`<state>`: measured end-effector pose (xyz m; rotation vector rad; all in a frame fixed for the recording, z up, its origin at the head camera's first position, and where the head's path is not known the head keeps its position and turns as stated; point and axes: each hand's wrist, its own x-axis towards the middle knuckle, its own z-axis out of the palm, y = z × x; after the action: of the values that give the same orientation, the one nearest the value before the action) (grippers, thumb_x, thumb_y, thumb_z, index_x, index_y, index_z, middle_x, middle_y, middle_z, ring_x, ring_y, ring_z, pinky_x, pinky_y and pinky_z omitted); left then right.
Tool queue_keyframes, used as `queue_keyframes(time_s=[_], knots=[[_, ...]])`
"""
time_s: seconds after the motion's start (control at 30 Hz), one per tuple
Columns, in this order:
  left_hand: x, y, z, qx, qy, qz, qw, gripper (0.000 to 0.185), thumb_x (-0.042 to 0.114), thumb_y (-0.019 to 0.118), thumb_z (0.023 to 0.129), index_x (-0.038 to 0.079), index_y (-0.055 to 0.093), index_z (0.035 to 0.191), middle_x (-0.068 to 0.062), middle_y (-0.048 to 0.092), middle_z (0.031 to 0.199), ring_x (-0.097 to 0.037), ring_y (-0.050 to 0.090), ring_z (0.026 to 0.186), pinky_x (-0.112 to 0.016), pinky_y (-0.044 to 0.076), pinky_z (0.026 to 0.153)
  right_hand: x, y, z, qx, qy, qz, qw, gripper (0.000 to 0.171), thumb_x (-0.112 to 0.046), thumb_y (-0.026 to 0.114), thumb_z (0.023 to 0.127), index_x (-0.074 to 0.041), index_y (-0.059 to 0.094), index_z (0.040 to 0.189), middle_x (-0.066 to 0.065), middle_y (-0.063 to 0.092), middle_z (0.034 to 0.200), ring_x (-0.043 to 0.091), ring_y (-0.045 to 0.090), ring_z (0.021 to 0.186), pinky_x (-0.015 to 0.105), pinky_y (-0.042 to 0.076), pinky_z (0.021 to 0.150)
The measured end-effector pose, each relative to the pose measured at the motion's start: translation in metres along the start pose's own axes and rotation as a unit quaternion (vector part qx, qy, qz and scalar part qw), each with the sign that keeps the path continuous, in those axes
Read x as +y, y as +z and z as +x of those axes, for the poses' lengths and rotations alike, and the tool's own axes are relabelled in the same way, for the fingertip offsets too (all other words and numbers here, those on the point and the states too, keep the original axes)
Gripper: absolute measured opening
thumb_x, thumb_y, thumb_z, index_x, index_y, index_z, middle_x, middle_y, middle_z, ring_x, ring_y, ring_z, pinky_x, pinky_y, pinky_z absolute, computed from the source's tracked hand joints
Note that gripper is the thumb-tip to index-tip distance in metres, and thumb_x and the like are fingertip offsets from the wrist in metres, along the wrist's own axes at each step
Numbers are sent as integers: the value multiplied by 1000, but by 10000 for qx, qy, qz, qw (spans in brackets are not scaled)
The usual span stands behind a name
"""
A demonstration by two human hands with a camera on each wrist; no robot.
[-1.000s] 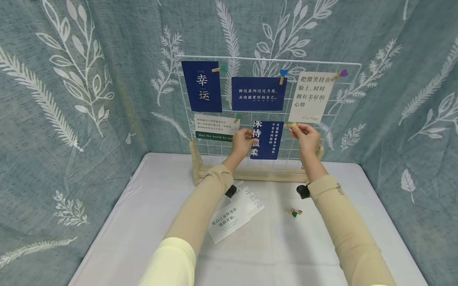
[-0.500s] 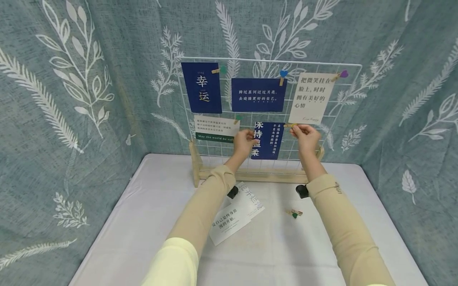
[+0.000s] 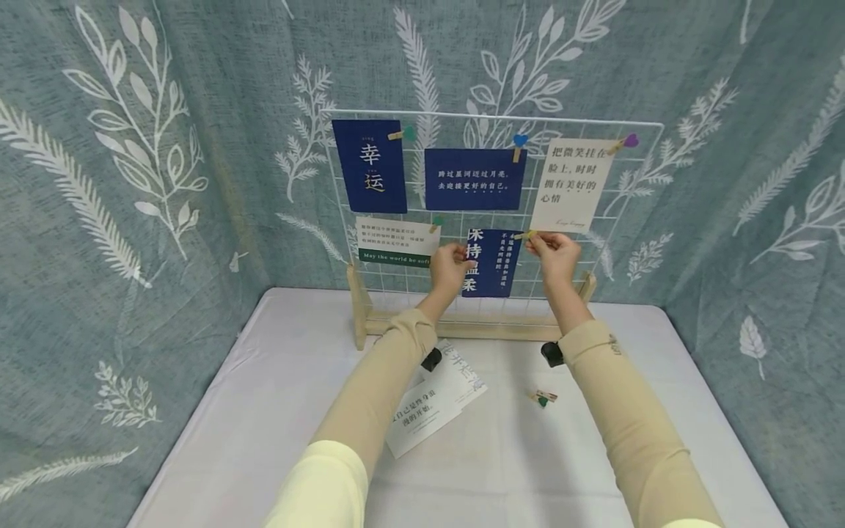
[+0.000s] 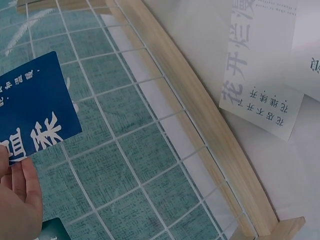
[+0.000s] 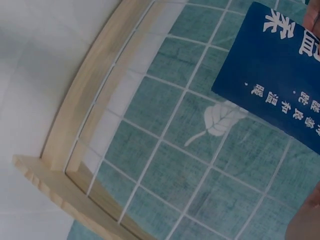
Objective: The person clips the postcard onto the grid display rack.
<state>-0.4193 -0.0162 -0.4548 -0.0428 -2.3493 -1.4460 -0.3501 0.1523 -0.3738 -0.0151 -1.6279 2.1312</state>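
Setting: a small staged booth, not a lived-in room. Teal fabric backdrop (image 3: 165, 147) printed with white leaf sprigs closes off the back and both sides of the frame. Table with white cover (image 3: 264, 440) fills the lower half. At centre stands a white wire grid panel (image 3: 634, 213) on a wooden base (image 3: 396, 323), hung with printed cards (image 3: 368, 166). Loose cards (image 3: 436, 400) lie lower centre.
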Motion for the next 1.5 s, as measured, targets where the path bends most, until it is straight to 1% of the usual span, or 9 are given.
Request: queue_keyframes(time_s=[0.1,0.2,0.37,0.5,0.73,0.87,1.03,1.27,1.5], knots=[[58,-33,-41,-35,-241,-18,9997,22,4,73,80,-3,67,100,-16,69,98,-27,68,91,-30,56,78,0,0,0,-49,34,-144,9999,21,11,57,87,23,55,104,-13,62,60,-2,60,54,10,53,60],[74,-41,-55,64,-217,35,9997,23,4,70,82,-4,66,103,-18,68,101,-28,67,93,-30,56,79,1,0,1,-111,15,-264,9996,20,9,58,87,21,56,103,-12,62,60,-2,60,55,10,53,60],[74,-40,-56,43,-164,75,9998,23,3,69,83,-4,64,105,-18,67,100,-27,66,93,-29,56,78,4,0,1,-171,-185,-543,9982,18,6,58,88,19,57,101,-14,60,59,-3,58,54,9,51,59],[74,-40,-56,-63,-179,33,9998,25,1,69,83,-3,64,107,-18,67,100,-28,67,94,-33,56,81,6,1,-2,24,-431,-906,9949,18,4,57,89,18,58,100,-12,58,64,-6,56,54,8,50,59],[74,-42,-60,-11,-149,140,9998,27,1,67,84,-1,63,112,-19,68,98,-29,68,92,-36,56,80,11,9,-12,653,-512,-1071,9908,19,3,58,89,15,63,103,26,64,100,-7,56,57,8,51,62],[74,-43,-61,8,-41,72,10000,31,2,66,85,0,62,116,-19,69,100,-29,68,93,-36,56,81,13,11,-14,794,-601,-796,9918,19,6,57,88,15,62,104,28,61,110,-4,59,61,10,53,65],[77,-43,-62,37,-89,35,9999,34,3,67,85,1,62,118,-17,69,104,-28,67,96,-33,56,84,15,8,-14,859,-647,-447,9932,18,9,56,87,15,60,104,22,63,104,-4,59,61,11,53,64],[78,-45,-66,50,69,-169,9998,40,2,67,85,3,59,124,-18,68,107,-29,67,99,-34,55,86,16,3,-14,1072,-957,219,9894,14,14,50,86,16,61,95,-10,62,74,-3,58,56,10,48,55],[74,-45,-69,75,190,-458,9987,40,0,65,85,3,59,124,-21,67,109,-31,66,102,-35,55,88,14,-4,-16,937,-886,429,9907,15,15,47,87,17,61,93,-10,63,68,-1,61,56,10,49,53]])
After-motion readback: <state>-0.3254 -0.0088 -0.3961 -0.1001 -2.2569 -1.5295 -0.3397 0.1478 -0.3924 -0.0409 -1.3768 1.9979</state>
